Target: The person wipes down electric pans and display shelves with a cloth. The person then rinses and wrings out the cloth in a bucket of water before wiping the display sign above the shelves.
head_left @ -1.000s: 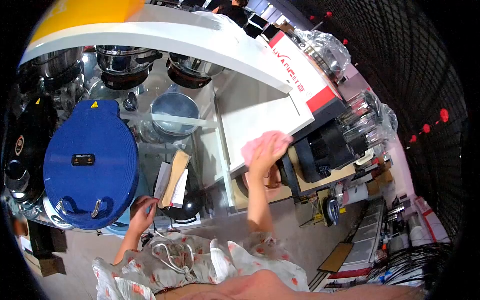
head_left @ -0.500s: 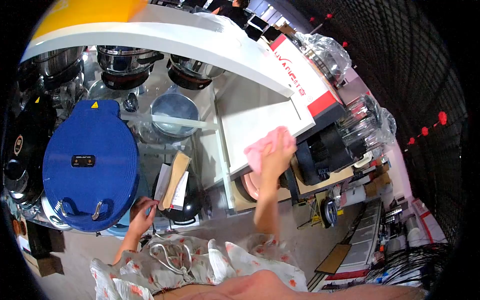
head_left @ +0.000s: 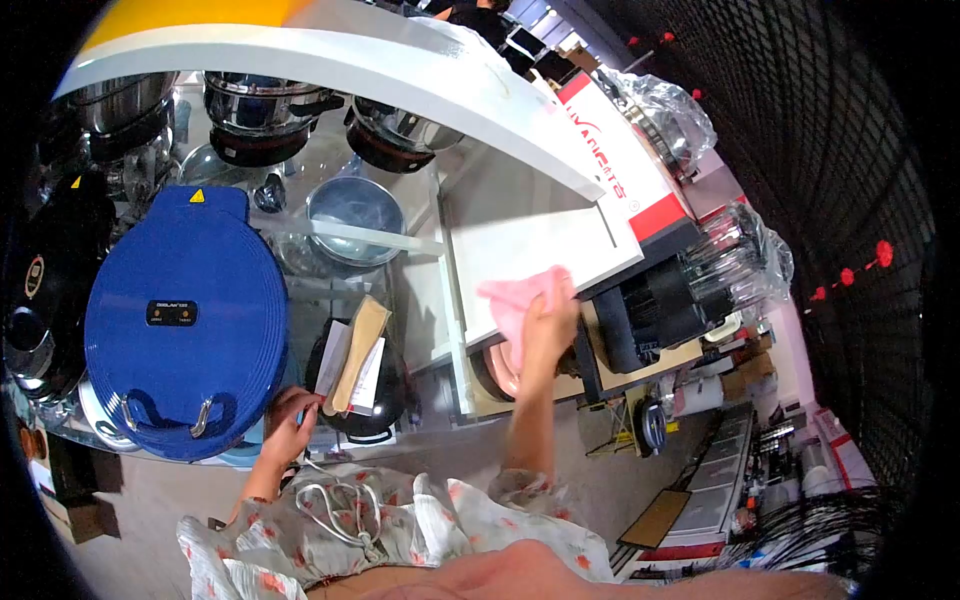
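My right hand (head_left: 549, 322) is closed on a pink cloth (head_left: 518, 300), which lies against the white panel (head_left: 500, 235) near its lower right edge. My left hand (head_left: 291, 415) is at the front edge of the glass counter, fingers bent together, beside a flat wooden spatula (head_left: 357, 355). What its fingers hold, if anything, is too small to make out. White papers (head_left: 370, 378) lie under the spatula. To the left of that hand sits a round blue electric pan (head_left: 185, 320) with two metal handles.
Steel pots (head_left: 262, 105) stand behind the blue pan, with a grey frying pan (head_left: 355, 218) nearer. A white curved rail (head_left: 400, 65) crosses the back. At the right are a red-and-white box (head_left: 610, 150), a black appliance (head_left: 650, 310) and plastic-wrapped glassware (head_left: 735, 255).
The cloth and my right hand have shifted over the panel, first to the right and then slightly left and down. My left hand stays beside the spatula. The view has tilted slightly.
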`<state>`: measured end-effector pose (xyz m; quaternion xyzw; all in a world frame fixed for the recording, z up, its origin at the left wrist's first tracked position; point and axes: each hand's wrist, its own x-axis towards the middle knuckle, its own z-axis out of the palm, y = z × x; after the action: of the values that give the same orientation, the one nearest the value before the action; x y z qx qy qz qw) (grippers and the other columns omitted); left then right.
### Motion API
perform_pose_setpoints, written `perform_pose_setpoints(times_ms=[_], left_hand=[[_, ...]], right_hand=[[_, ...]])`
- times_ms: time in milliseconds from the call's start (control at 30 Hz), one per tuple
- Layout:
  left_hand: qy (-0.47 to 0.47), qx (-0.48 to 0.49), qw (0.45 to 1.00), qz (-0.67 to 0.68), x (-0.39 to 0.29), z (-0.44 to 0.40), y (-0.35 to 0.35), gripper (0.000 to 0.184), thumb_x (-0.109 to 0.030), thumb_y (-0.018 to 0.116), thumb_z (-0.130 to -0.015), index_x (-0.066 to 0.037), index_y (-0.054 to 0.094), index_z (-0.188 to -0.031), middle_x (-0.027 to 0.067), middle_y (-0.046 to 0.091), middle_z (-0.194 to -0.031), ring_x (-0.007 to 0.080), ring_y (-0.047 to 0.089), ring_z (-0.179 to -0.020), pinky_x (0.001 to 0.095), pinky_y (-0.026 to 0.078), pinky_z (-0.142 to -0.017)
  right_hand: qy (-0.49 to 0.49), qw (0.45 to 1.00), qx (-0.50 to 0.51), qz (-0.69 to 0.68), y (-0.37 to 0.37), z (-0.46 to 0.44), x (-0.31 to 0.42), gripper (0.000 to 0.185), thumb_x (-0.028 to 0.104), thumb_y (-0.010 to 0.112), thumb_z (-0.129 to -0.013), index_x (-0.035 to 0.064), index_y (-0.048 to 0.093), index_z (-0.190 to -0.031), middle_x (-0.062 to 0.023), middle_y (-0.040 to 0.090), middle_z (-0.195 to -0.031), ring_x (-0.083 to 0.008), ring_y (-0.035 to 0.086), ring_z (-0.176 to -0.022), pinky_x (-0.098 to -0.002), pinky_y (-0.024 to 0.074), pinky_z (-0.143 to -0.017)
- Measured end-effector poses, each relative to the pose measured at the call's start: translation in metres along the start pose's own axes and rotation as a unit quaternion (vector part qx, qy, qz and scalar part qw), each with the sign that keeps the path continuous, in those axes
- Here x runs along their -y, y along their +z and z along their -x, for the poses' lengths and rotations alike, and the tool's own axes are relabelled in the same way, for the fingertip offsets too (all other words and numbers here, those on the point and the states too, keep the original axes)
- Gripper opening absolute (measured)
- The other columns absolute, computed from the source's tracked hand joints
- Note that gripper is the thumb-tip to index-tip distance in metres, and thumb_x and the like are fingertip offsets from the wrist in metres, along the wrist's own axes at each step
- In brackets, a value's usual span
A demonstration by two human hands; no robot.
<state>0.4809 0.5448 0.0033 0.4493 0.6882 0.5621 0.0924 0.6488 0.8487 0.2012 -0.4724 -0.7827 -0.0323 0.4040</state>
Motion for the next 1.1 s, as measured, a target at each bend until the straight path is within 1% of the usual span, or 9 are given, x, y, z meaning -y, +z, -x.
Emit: perform_pose_setpoints(times_ms=[100, 167, 267, 367, 500, 567, 733, 867, 1100], left_hand=[[-0.004, -0.007, 1.0, -0.002, 0.0, 0.004, -0.001, 0.012, -0.002, 0.06, -0.079, -0.003, 0.064, -0.09, 0.0126, 0.06, -0.084, 0.0301, 0.059, -0.08, 0.036, 0.047, -0.071], [-0.003, -0.006, 1.0, -0.008, -0.003, 0.002, -0.002, 0.012, -0.002, 0.06, -0.079, -0.003, 0.064, -0.09, 0.0127, 0.061, -0.085, 0.0301, 0.059, -0.08, 0.0357, 0.047, -0.071], [-0.059, -0.033, 0.993, 0.094, -0.021, -0.007, 0.001, 0.013, -0.001, 0.06, -0.079, -0.001, 0.064, -0.091, 0.0135, 0.061, -0.087, 0.03, 0.059, -0.081, 0.0353, 0.047, -0.073], [0.062, 0.03, 0.993, 0.097, -0.072, -0.039, 0.013, 0.02, -0.007, 0.066, -0.08, 0.001, 0.063, -0.098, 0.0151, 0.06, -0.097, 0.0288, 0.059, -0.089, 0.0358, 0.046, -0.081], [0.132, 0.024, 0.979, 0.15, -0.137, -0.101, 0.092, 0.037, -0.016, 0.07, -0.08, -0.002, 0.059, -0.112, 0.0194, 0.049, -0.121, 0.0318, 0.053, -0.106, 0.0353, 0.043, -0.091], [0.078, 0.045, 0.956, 0.28, -0.138, -0.129, 0.147, 0.031, -0.017, 0.068, -0.081, -0.002, 0.061, -0.108, 0.0178, 0.054, -0.112, 0.03, 0.054, -0.104, 0.0344, 0.045, -0.087], [0.069, 0.063, 0.946, 0.31, -0.18, -0.204, 0.193, 0.021, -0.013, 0.066, -0.082, -0.002, 0.065, -0.099, 0.0129, 0.06, -0.094, 0.0235, 0.058, -0.089, 0.0307, 0.048, -0.077], [0.123, 0.016, 0.938, 0.325, -0.206, -0.249, 0.211, 0.02, -0.012, 0.067, -0.08, -0.002, 0.067, -0.098, 0.0114, 0.061, -0.09, 0.0184, 0.059, -0.079, 0.0296, 0.049, -0.073], [0.055, 0.134, 0.927, 0.347, -0.206, -0.277, 0.209, 0.02, -0.011, 0.068, -0.08, 0.001, 0.069, -0.097, 0.0064, 0.064, -0.089, 0.0102, 0.059, -0.074, 0.0228, 0.049, -0.068]], right_hand=[[0.087, 0.974, 0.207, -0.036, 0.039, 0.03, -0.033, 0.045, 0.013, 0.055, -0.085, 0.0096, 0.052, -0.13, -0.0208, 0.061, -0.108, -0.0314, 0.059, -0.1, -0.0346, 0.0469, -0.085], [0.188, 0.898, 0.313, -0.244, 0.054, 0.049, -0.057, 0.042, 0.011, 0.053, -0.087, 0.0007, 0.052, -0.128, -0.0181, 0.061, -0.114, -0.0245, 0.057, -0.107, -0.0299, 0.0432, -0.091], [0.11, 0.927, 0.29, -0.212, 0.035, 0.067, -0.059, 0.043, 0.011, 0.054, -0.088, -0.004, 0.05, -0.127, -0.0157, 0.059, -0.118, -0.0193, 0.053, -0.11, -0.028, 0.0402, -0.094], [0.025, 0.938, 0.22, -0.267, 0.011, 0.081, -0.043, 0.044, 0.008, 0.054, -0.087, -0.0035, 0.047, -0.13, -0.0149, 0.054, -0.124, -0.0193, 0.049, -0.116, -0.0285, 0.0381, -0.097], [0.062, 0.861, 0.243, -0.442, -0.011, 0.089, -0.014, 0.041, 0.008, 0.053, -0.092, -0.0023, 0.044, -0.131, -0.0126, 0.05, -0.128, -0.0177, 0.047, -0.117, -0.0286, 0.0372, -0.099], [0.105, 0.865, 0.196, -0.45, -0.011, 0.085, -0.024, 0.039, 0.011, 0.052, -0.094, -0.0014, 0.043, -0.13, -0.0116, 0.05, -0.127, -0.0178, 0.048, -0.115, -0.0291, 0.038, -0.098], [0.276, 0.799, 0.106, -0.524, -0.044, 0.044, -0.022, 0.042, 0.025, 0.053, -0.094, 0.0006, 0.043, -0.127, -0.0079, 0.05, -0.122, -0.0134, 0.047, -0.106, -0.0283, 0.0416, -0.088], [0.244, 0.79, 0.036, -0.562, -0.018, 0.016, -0.049, 0.039, 0.026, 0.061, -0.09, 0.0021, 0.046, -0.117, -0.0052, 0.054, -0.105, -0.0131, 0.05, -0.093, -0.0262, 0.0432, -0.079], [0.257, 0.766, 0.074, -0.584, -0.003, -0.001, -0.064, 0.024, 0.021, 0.057, -0.091, 0.0044, 0.05, -0.108, -0.0045, 0.054, -0.103, -0.0123, 0.051, -0.094, -0.0255, 0.0432, -0.083]])
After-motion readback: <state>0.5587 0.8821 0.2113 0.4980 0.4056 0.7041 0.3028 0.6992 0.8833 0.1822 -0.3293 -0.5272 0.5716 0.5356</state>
